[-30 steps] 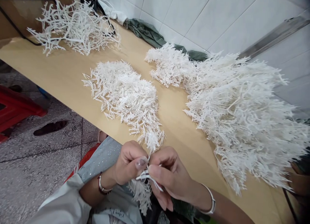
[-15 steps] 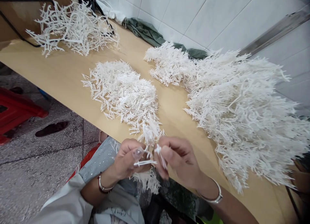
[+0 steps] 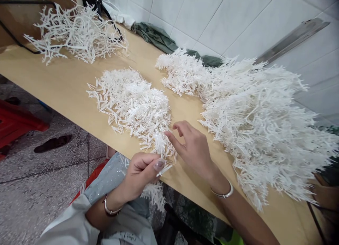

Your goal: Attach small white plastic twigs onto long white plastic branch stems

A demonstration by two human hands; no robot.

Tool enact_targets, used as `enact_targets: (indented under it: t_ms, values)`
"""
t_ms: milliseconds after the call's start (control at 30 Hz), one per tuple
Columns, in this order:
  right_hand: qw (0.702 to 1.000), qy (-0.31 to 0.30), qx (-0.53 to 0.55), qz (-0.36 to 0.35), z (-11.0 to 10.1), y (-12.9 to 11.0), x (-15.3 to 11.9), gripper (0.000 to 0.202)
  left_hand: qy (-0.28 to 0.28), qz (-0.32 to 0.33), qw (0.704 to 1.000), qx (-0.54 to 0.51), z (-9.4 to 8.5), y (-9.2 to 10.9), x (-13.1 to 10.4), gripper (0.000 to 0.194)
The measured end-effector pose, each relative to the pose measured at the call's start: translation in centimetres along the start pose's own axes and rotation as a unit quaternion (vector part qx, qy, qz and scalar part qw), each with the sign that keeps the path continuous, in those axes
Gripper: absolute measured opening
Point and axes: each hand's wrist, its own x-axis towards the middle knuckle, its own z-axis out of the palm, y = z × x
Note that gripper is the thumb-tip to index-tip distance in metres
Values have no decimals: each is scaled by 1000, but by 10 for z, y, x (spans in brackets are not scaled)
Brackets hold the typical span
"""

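Observation:
My left hand (image 3: 144, 174) is closed at the table's front edge, thumb pressed on the fingers. From its grip sticks out a thin white plastic sprig (image 3: 164, 170), mostly hidden by the fingers. My right hand (image 3: 193, 149) hovers beside the near end of the heap of small white sprigs (image 3: 132, 100), thumb and fingers apart, with nothing visible between them. To its right spreads a large heap of bushy white branches (image 3: 254, 125), which look like artificial foliage.
Bare white branching stems (image 3: 79, 33) lie at the far left of the tan tabletop (image 3: 63, 75). Green cloth (image 3: 153, 35) runs along the tiled wall. A red plastic stool (image 3: 21, 121) and a dark slipper (image 3: 53, 143) are on the floor. More white sprigs hang below the table edge.
My right hand has left the left hand, moving up to the small-sprig heap, and its fingers have opened. My left hand stays near the table edge, still pinching a white sprig.

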Motion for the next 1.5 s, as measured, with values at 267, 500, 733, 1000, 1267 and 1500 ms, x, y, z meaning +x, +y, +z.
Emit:
enact_targets:
  t_ms: [267,500,733,1000,1267,1500]
  values:
    - [948,-135,280,-65,-21,-45,-13,18,8,-55,996,-64,1,13,9,41]
    - [906,-210,364,-53,-22,-51,-15,21,-74,-97,974,-192,7,11,2,49]
    - [801,-161,576,35,-27,-52,-28,28,-156,-53,873,-459,12,27,1,50]
    - [993,52,95,-38,-7,-15,-3,35,-277,-69,784,-551,-2,24,3,49]
    - [999,-19,10,38,3,8,0,6,-304,-88,718,-619,-11,18,5,48]
    - [948,-34,311,-54,-23,-30,-6,26,-289,-114,744,-591,-11,18,5,52]
